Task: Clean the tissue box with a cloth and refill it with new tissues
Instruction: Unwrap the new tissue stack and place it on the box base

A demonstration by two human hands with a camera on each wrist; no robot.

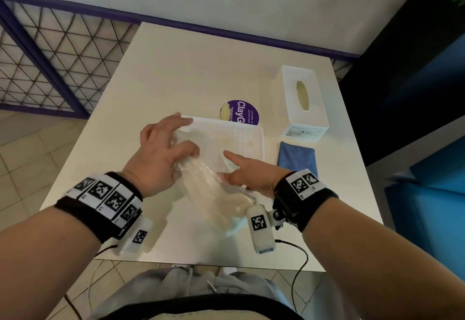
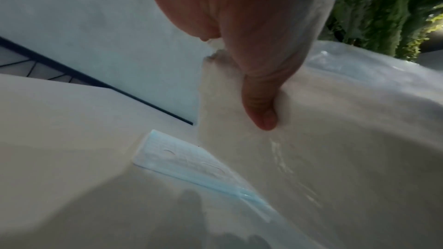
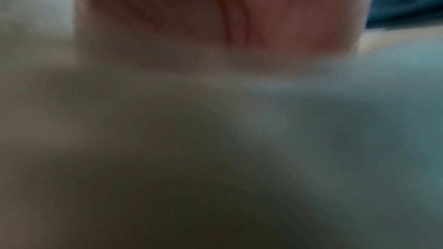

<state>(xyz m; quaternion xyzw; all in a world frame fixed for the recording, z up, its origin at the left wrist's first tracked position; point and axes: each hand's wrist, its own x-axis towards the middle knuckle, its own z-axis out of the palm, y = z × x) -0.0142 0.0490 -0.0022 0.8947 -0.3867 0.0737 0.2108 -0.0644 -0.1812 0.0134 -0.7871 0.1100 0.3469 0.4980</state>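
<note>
Over the near middle of the table I hold a pack of tissues (image 1: 216, 196) in clear plastic wrap with both hands. My left hand (image 1: 176, 140) grips its far end, and in the left wrist view the thumb (image 2: 261, 109) presses into the tissue stack (image 2: 311, 139). My right hand (image 1: 235, 168) holds the pack's right side with the index finger stretched out. The box's white base tray (image 1: 241, 138) lies just beyond the hands. Its white cover (image 1: 302, 103), with an oval slot on top, stands at the right. A folded blue cloth (image 1: 297, 158) lies beside the tray. The right wrist view is blurred.
A round purple sticker (image 1: 247, 112) with a small yellow object (image 1: 224, 112) on it lies behind the tray. The white table (image 1: 176, 67) ends at a wall with a purple rail at the back. A blue seat (image 1: 427, 168) stands to the right.
</note>
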